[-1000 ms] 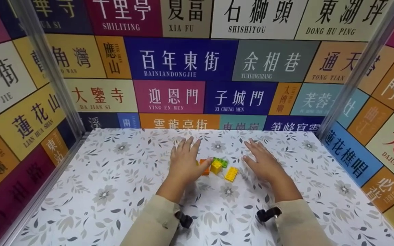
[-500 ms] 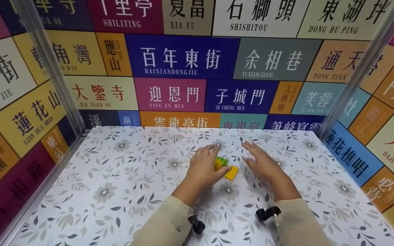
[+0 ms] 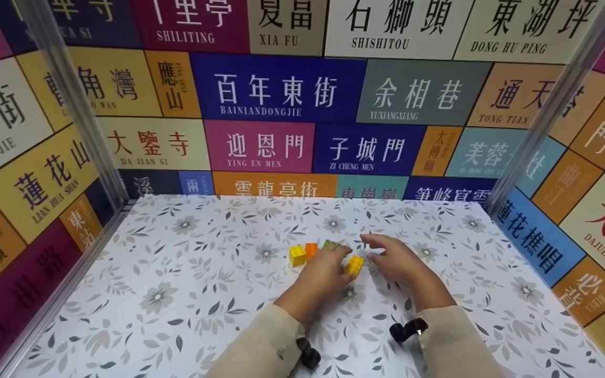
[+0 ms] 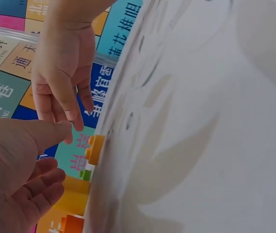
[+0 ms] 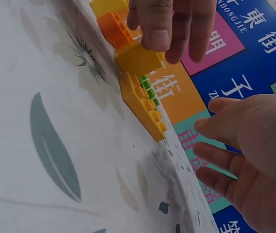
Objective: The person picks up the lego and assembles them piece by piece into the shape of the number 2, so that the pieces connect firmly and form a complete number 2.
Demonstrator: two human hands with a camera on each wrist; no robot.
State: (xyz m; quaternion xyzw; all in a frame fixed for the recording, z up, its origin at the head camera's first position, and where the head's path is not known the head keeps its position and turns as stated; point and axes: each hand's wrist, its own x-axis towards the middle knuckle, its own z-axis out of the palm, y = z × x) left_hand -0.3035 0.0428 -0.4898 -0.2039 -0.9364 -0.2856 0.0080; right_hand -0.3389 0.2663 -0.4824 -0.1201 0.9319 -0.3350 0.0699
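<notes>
Above a small group of toy building bricks hovers my left hand (image 3: 323,273), its fingers loosely bent. A yellow brick (image 5: 137,59) lies beneath it, hidden in the head view; the thumb tip overlaps its top edge in the right wrist view. A flatter yellow brick (image 3: 355,264) sits just right of the left fingers. Past the left hand's far side peeks a green brick (image 3: 328,243). On its left stand an orange brick (image 3: 311,250) and another yellow brick (image 3: 296,256). My right hand (image 3: 399,262) is right of the group, fingers relaxed, holding nothing.
The bricks lie on a table covered in white cloth (image 3: 176,325) with a leaf and flower print. Walls of coloured sign panels (image 3: 279,89) enclose its back and sides, with clear corner posts (image 3: 549,113). A black strap (image 3: 407,329) is on the right sleeve.
My left hand has moved right from the left-hand bricks, uncovering the orange and leftmost yellow ones and covering the middle yellow one. My right hand's fingers have lowered and bent slightly.
</notes>
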